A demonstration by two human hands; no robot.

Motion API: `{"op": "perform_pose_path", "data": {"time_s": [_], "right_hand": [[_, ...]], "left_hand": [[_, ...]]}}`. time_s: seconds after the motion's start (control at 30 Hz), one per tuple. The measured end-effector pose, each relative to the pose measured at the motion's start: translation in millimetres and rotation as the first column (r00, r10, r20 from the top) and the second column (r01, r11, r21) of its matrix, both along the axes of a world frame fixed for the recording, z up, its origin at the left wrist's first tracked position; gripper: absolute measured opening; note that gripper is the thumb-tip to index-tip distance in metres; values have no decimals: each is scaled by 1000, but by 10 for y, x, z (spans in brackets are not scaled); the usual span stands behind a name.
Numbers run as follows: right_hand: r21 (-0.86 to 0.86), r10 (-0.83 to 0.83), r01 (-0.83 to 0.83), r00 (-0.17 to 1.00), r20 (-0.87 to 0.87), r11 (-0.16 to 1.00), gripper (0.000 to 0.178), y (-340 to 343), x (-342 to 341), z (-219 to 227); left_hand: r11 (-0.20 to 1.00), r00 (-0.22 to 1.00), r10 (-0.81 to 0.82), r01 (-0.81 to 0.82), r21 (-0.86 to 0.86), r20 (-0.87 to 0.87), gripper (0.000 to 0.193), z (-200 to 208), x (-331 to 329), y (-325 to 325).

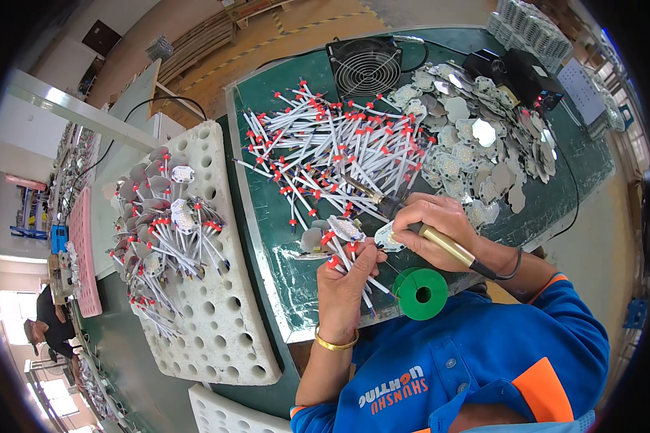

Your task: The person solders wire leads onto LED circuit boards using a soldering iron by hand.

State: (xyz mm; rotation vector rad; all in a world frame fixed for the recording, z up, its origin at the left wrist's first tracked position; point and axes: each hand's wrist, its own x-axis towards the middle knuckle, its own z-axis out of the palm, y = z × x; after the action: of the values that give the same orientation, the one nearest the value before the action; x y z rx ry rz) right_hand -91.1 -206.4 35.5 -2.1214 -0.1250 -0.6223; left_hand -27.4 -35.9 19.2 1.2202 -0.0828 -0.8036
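My left hand (pixel 344 289) is closed around several white cables (pixel 337 250) with red collars, some with round metal plates (pixel 347 229) at their ends. In my right hand (pixel 435 222) is a soldering iron (pixel 448 246), gripped by its tan handle with the tip pointing up and left over the loose cables. A small LED board (pixel 387 237) shows by the right fingertips; whether they touch it I cannot tell. Close below both hands stands a green solder spool (pixel 404 297), and a thin wire runs from it toward my left fingers.
Loose white cables (pixel 332 144) with red collars cover the green table (pixel 278 249). A heap of metal LED boards (pixel 484 137) lies right, beside a black box (pixel 531 79). A fan (pixel 368 68) stands behind. At left, a holed white foam board (pixel 220 339) carries finished-looking bundles (pixel 170 238). Another person (pixel 47 328) is far left.
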Motion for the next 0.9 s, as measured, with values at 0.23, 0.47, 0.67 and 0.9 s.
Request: {"op": "perform_pose_path", "data": {"time_s": [0.23,0.47,0.67,0.9], "right_hand": [[4,-113,113,981,159,994,22,105,-41,-58],[78,-200,188,962,188,979,24,183,-82,-108],[49,-223,218,955,196,975,29,211,-94,-156],[-51,-82,93,979,185,994,32,40,-229,-223]], "left_hand": [[984,968,-57,14,-175,-243,20,-20,-23,12],[984,982,59,-88,-157,-181,14,-13,-147,-89],[991,995,88,-92,-95,-47,11,-60,-151,-83],[996,996,89,-88,27,-27,9,-32,-93,45]]}}
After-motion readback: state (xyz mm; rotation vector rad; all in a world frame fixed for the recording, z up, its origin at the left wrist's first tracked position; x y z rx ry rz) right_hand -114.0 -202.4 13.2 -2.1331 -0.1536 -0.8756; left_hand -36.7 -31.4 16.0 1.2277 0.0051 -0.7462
